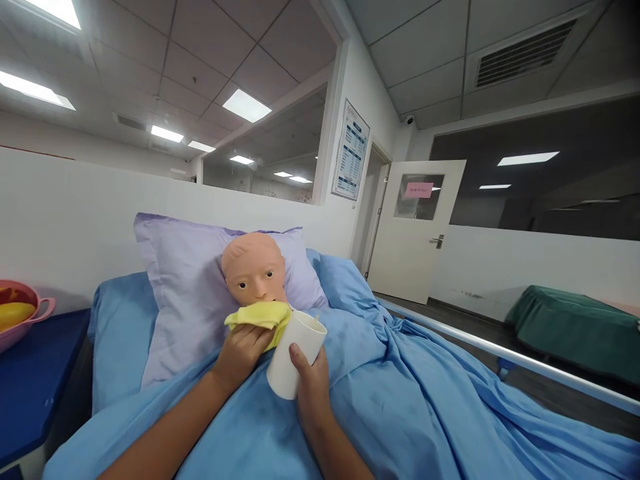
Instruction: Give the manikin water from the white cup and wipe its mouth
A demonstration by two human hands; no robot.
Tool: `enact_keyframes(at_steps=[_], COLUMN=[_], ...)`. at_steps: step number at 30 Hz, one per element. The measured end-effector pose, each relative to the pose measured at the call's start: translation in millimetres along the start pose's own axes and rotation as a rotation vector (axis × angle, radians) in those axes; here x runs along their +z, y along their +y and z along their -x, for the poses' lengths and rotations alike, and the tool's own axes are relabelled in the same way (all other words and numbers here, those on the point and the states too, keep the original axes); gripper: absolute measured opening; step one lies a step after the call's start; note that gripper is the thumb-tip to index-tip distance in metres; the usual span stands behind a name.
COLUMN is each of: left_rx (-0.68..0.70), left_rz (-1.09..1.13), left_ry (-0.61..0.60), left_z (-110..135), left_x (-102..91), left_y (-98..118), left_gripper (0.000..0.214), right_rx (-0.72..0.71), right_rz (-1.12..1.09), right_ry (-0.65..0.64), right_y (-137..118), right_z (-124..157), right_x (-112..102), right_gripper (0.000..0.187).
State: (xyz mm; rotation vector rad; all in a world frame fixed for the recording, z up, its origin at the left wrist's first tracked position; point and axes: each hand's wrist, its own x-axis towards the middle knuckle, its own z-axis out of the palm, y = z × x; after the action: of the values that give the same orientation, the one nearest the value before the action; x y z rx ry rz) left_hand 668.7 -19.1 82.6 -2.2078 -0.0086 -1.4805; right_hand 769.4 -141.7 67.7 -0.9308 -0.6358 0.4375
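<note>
A bald training manikin lies in bed with its head on a lilac pillow. My left hand grips a yellow cloth just under the manikin's nose, and the cloth covers its mouth and chin. In my right hand is a white cup, tilted, its rim close to the cloth's right side. My thumb lies across the front of the cup. Its inside is mostly hidden. A blue quilt covers the manikin's body.
At the left, a pink basin with something yellow inside stands on a dark blue bedside table. A light-coloured bed rail runs along the right. Beyond it is a green-covered bed, and an open door stands at the back.
</note>
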Motion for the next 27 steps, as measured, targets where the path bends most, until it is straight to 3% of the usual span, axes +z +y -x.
enact_keyframes(at_steps=[3, 6, 10, 15, 19, 24, 27], left_rx=[-0.051, -0.051, -0.028, -0.011, -0.078, -0.046, -0.038], left_rz=[0.066, 0.121, 0.015, -0.104, -0.040, 0.152, 0.170], left_ry=[-0.015, 0.033, 0.038, -0.042, -0.089, 0.026, 0.092], left_z=[1.3, -17.4, -37.0, -2.0, 18.8, -18.6, -40.0], left_x=[-11.5, -18.7, -7.0, 12.2, 1.3, -22.0, -20.8], left_y=[3.4, 2.5, -0.7, 1.4, 5.2, 0.9, -1.8], left_gripper=[0.026, 0.029, 0.026, 0.031, 0.035, 0.037, 0.036], right_rx=[-0.019, -0.061, -0.025, 0.045, 0.041, -0.055, -0.113], right_rz=[-0.014, -0.054, 0.016, 0.040, 0.055, 0.004, -0.019], right_ry=[-0.056, -0.097, -0.066, -0.059, -0.074, -0.138, -0.137], right_y=[0.2, 0.3, -0.8, 3.7, 8.9, 11.9, 12.8], right_z=[0.4, 0.5, 0.7, -1.8, -4.2, -6.5, -8.0], right_x=[2.7, 4.7, 2.2, -4.0, -5.6, -3.2, -2.3], right_gripper=[0.068, 0.067, 0.062, 0.069, 0.075, 0.066, 0.062])
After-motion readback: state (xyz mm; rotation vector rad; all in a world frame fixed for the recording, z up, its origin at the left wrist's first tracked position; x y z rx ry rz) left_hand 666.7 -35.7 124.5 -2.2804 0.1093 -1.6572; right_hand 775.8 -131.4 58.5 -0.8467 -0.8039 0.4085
